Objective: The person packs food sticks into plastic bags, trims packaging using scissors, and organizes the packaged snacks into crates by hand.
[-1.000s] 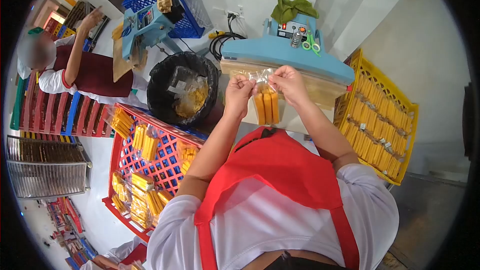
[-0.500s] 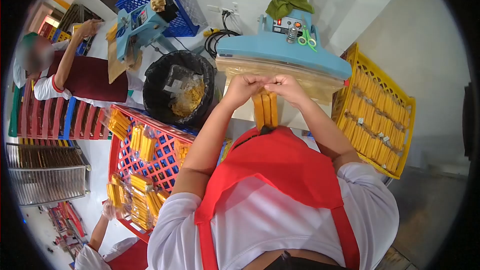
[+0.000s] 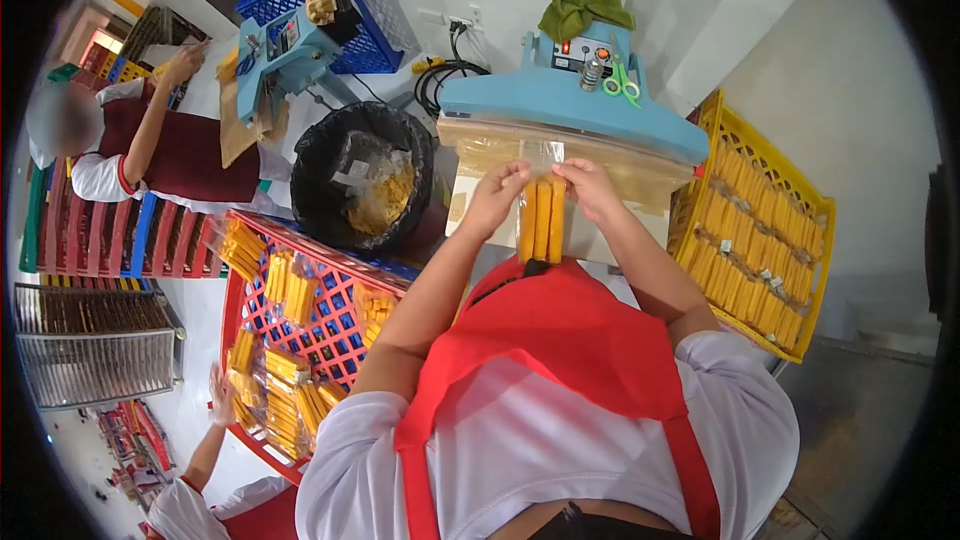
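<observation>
A clear plastic bag with long yellow sticks stands between my two hands, in front of the light-blue sealing machine. My left hand pinches the bag's left side near the top. On the right side, my right hand pinches it the same way. The bag's clear upper end lies at the machine's front edge, over the tan sheet. Green-handled scissors, a small metal cylinder and a green cloth rest on top of the machine.
At the right is a yellow crate of packed yellow sticks. A black-lined bin and a red crate with bagged sticks stand left. One co-worker is by a second blue machine; another person's hand touches the red crate.
My hands came together at the bag's top, then moved apart to its sides; its clear end now shows flat. The lower-left co-worker's hand has reached the red crate.
</observation>
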A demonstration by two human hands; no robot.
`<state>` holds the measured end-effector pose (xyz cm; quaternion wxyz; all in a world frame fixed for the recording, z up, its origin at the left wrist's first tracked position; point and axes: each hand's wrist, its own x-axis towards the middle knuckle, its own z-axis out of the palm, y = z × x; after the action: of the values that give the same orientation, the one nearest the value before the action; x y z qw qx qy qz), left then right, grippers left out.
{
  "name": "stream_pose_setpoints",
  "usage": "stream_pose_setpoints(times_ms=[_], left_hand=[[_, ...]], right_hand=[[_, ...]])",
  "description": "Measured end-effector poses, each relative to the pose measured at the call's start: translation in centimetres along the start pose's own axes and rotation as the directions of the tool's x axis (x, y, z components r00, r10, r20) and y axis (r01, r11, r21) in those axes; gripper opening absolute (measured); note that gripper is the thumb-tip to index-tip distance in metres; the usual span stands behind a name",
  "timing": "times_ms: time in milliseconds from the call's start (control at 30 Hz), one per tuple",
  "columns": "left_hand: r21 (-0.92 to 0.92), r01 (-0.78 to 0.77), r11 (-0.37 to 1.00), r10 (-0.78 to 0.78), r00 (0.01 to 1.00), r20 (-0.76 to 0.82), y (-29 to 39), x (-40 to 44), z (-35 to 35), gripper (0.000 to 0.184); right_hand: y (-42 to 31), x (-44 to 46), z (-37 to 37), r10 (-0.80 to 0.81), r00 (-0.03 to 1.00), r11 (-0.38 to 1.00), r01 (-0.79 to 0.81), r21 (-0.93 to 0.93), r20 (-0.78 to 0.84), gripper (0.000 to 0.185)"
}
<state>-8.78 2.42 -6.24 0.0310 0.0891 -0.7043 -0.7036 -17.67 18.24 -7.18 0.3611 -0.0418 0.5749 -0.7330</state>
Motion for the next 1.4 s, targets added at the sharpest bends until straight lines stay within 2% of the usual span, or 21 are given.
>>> stream_pose_setpoints(times_ms=[67, 133, 200, 233, 333, 400, 467, 500, 533, 600, 700, 733, 800, 833, 867, 933, 967, 1067, 1133, 1200, 1400], left_hand=[[0.026, -0.036, 0.999, 0.039, 0.993, -0.112, -3.1, 0.2, 0.5, 0.035], [0.109, -0.062, 0.992, 0.073, 0.993, -0.096, -3.3, 0.8, 0.1, 0.038], [-0.212, 0.199, 0.957, -0.215, 0.975, -0.059, -3.0, 2.0, -0.7, 0.035], [-0.268, 0.227, 0.936, -0.26, 0.961, -0.092, -2.6, 2.5, -1.3, 0.031], [-0.212, 0.154, 0.965, -0.176, 0.98, -0.091, -3.7, 5.5, -4.6, 0.035], [-0.174, 0.133, 0.976, -0.155, 0.981, -0.119, -3.3, 7.0, -6.4, 0.032], [-0.035, 0.14, 0.99, -0.143, 0.981, -0.131, -2.6, 8.0, -7.9, 0.026], [0.061, 0.163, 0.985, -0.15, 0.972, -0.179, -1.6, 8.0, -8.0, 0.026], [0.056, 0.168, 0.984, -0.156, 0.972, -0.175, -0.9, 7.9, -7.7, 0.026], [0.114, 0.039, 0.993, -0.006, 0.961, -0.276, -0.4, 7.3, -6.9, 0.027], [0.018, 0.068, 0.998, -0.054, 0.907, -0.417, -3.7, 8.1, -7.9, 0.029], [0.017, 0.068, 0.998, -0.055, 0.907, -0.417, -2.5, 7.4, -8.2, 0.029], [-0.25, 0.178, 0.952, -0.24, 0.94, -0.242, 0.4, 4.6, -8.8, 0.039], [-0.251, 0.246, 0.936, -0.29, 0.945, -0.154, 1.5, 3.0, -9.0, 0.055], [-0.252, 0.249, 0.935, -0.292, 0.944, -0.152, -0.4, 1.8, -9.7, 0.055], [0.073, 0.12, 0.99, -0.124, 0.991, 0.054, -3.6, -0.5, -10.5, 0.068], [-0.069, 0.19, 0.979, -0.18, 0.976, 0.124, -3.6, -1.4, -10.3, 0.073], [-0.211, 0.237, 0.948, -0.216, 0.969, 0.119, -0.2, -2.4, -8.8, 0.073], [-0.22, 0.195, 0.956, -0.177, 0.979, 0.098, 0.0, -2.5, -8.6, 0.072], [-0.211, 0.248, 0.945, -0.231, 0.968, 0.101, -1.2, -2.3, -8.9, 0.073], [-0.181, 0.142, 0.973, -0.145, 0.989, -0.002, -3.6, -2.3, -8.8, 0.086]], right_hand=[[1.0, 1.1, -0.1, 0.034, 0.999, 0.995, -0.03, 0.093, -0.037, 0.009], [1.6, 2.1, 0.4, 0.121, 0.991, 0.98, -0.109, 0.167, -0.061, 0.012], [2.0, 3.6, 1.3, 0.189, 0.976, 0.965, -0.165, 0.204, -0.104, 0.011], [2.1, 4.6, 1.9, 0.258, 0.956, 0.946, -0.221, 0.238, -0.141, 0.01], [2.6, 7.8, 4.2, 0.265, 0.936, 0.938, -0.193, 0.288, -0.234, 0.009], [3.0, 8.7, 5.6, 0.204, 0.951, 0.93, -0.114, 0.351, -0.232, 0.01], [2.9, 7.9, 7.1, 0.003, 0.968, 0.975, 0.053, 0.215, -0.251, 0.013], [3.6, 7.3, 7.0, -0.031, 0.986, 0.999, 0.033, 0.01, -0.167, 0.02], [3.9, 6.4, 7.8, -0.025, 0.985, 1.0, 0.027, 0.008, -0.172, 0.02], [4.8, 4.7, 9.8, -0.226, 0.956, 0.973, 0.213, -0.086, -0.189, 0.036], [4.9, 4.8, 10.3, -0.21, 0.96, 0.977, 0.2, -0.068, -0.187, 0.041], [5.0, 5.0, 10.5, -0.211, 0.954, 0.977, 0.204, -0.055, -0.212, 0.042], [5.3, 5.4, 10.6, -0.233, 0.951, 0.972, 0.223, -0.071, -0.201, 0.043], [5.3, 5.5, 10.7, -0.255, 0.948, 0.966, 0.242, -0.085, -0.192, 0.045], [5.3, 5.6, 10.8, -0.252, 0.948, 0.967, 0.24, -0.086, -0.194, 0.045], [5.0, 5.3, 11.4, -0.235, 0.945, 0.972, 0.224, -0.073, -0.228, 0.046], [5.0, 5.4, 11.6, -0.228, 0.948, 0.973, 0.217, -0.072, -0.222, 0.046], [4.8, 5.9, 11.9, -0.214, 0.95, 0.975, 0.192, -0.116, -0.227, 0.047], [4.7, 5.9, 11.8, -0.195, 0.95, 0.975, 0.16, -0.156, -0.243, 0.047], [4.9, 6.1, 11.7, -0.201, 0.952, 0.971, 0.163, -0.174, -0.232, 0.046], [4.7, 6.0, 11.3, -0.18, 0.974, 0.984, 0.178, -0.027, -0.137, 0.039]])
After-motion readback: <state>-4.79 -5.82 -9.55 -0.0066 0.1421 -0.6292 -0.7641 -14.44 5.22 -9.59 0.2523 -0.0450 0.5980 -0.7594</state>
